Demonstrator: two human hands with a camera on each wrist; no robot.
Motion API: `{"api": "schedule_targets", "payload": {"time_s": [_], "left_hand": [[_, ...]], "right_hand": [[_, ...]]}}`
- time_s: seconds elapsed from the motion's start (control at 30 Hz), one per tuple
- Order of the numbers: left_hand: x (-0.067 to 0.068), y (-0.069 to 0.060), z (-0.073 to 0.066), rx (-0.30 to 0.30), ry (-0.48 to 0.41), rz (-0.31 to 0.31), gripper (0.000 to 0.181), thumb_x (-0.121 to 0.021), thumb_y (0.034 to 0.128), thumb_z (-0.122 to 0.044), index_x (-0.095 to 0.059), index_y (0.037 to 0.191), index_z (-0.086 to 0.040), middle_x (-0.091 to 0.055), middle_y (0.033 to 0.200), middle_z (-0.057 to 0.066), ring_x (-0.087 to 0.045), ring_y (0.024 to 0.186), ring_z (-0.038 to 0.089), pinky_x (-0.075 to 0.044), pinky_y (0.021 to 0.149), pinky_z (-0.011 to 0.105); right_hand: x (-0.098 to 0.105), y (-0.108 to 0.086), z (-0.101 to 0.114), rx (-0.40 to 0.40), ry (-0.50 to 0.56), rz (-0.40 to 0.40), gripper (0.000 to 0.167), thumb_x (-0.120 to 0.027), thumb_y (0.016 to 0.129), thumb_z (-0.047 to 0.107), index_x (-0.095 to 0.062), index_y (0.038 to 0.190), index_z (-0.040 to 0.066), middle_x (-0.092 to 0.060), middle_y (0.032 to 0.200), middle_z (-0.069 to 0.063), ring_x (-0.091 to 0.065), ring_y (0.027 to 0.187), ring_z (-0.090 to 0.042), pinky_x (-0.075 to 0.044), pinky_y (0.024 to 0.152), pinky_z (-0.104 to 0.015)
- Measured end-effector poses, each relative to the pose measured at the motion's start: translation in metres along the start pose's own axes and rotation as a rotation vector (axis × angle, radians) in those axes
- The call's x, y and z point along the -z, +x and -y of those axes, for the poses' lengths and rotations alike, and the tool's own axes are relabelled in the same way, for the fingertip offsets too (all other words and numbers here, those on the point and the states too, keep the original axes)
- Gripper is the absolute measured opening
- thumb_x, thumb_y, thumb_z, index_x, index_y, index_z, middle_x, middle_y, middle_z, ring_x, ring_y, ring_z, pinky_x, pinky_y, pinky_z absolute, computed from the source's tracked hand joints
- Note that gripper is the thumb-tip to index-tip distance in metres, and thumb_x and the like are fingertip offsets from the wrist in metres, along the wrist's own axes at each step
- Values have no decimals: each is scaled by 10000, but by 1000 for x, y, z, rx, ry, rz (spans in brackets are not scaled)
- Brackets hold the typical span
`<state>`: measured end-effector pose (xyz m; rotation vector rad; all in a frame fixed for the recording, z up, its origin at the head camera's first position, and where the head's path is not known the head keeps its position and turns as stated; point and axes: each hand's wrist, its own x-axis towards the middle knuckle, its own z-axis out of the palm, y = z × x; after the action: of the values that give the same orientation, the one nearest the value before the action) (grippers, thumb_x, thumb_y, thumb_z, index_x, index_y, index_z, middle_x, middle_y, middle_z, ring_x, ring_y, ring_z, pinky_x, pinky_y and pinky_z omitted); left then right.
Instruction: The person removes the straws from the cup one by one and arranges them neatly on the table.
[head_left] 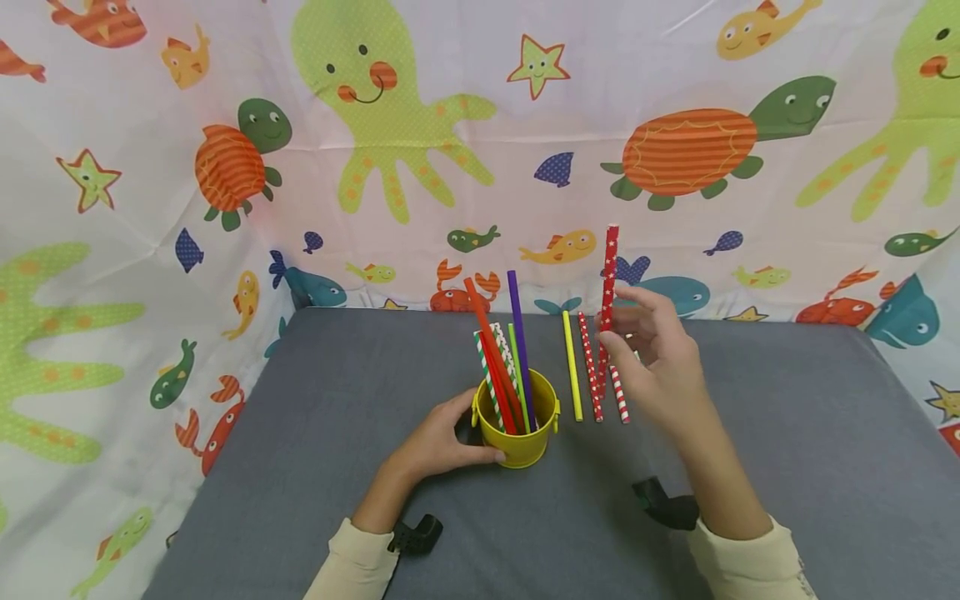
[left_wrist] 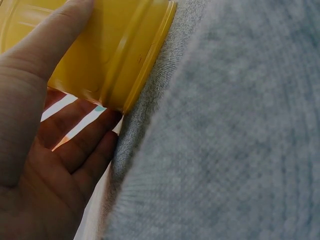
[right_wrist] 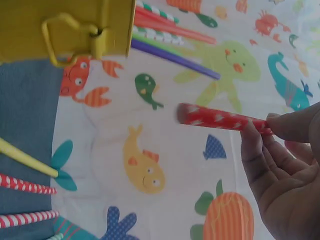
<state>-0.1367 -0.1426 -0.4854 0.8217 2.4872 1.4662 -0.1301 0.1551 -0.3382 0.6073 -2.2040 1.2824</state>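
My left hand (head_left: 438,442) holds a small yellow bucket (head_left: 525,455) on the table, thumb on the near side and fingers round the side. Several straws lean in it: a purple one (head_left: 519,333), an orange-red one (head_left: 486,333), a light green one and green-striped ones. To the bucket's right, my right hand (head_left: 663,362) pinches a red straw with white stars (head_left: 609,279) between thumb and fingers. That straw stands nearly upright; in the right wrist view its lower end (right_wrist: 192,114) hangs free.
On the grey table (head_left: 360,392) right of the bucket lie a yellow straw (head_left: 572,367), a red straw with white dots (head_left: 589,367) and a red-and-white striped straw (head_left: 619,396). A cloth with printed sea animals (head_left: 465,175) hangs behind the table and at its left.
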Motion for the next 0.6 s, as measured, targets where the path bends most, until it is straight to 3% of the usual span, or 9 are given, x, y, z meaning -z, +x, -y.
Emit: {"api": "schedule_targets", "payload": {"time_s": [0.23,0.43,0.6], "left_hand": [[1,0,-1,11,6,-1,828,-909,735,-400,-482,1438,-302,-568,1326,-161,-536,1194,74,-402,1073,393],[1,0,-1,6,9,-2,809,-906,739,-399,-495,1426,-278,-581,1303,-144,-550,1167,83,-418,1054,390],[0,0,-1,3,-8,0,821,-902,744,-407,-483,1439,-288,-576,1320,-142,-547,1183,90,-412,1063,403]], "right_hand": [[11,1,-18,25,-67,-119,237,-730,843,-129,-670,1062,-64,-689,1024,-123,-599,892,-70,-483,827,-116],[25,2,-36,22,-181,-179,183,-664,879,-125,-721,1034,-46,-690,984,-125,-547,852,-84,-452,834,-101],[33,1,-51,-40,-253,-178,224,-581,892,-123,-722,1049,-50,-668,987,-144,-529,841,-152,-425,821,-81]]}}
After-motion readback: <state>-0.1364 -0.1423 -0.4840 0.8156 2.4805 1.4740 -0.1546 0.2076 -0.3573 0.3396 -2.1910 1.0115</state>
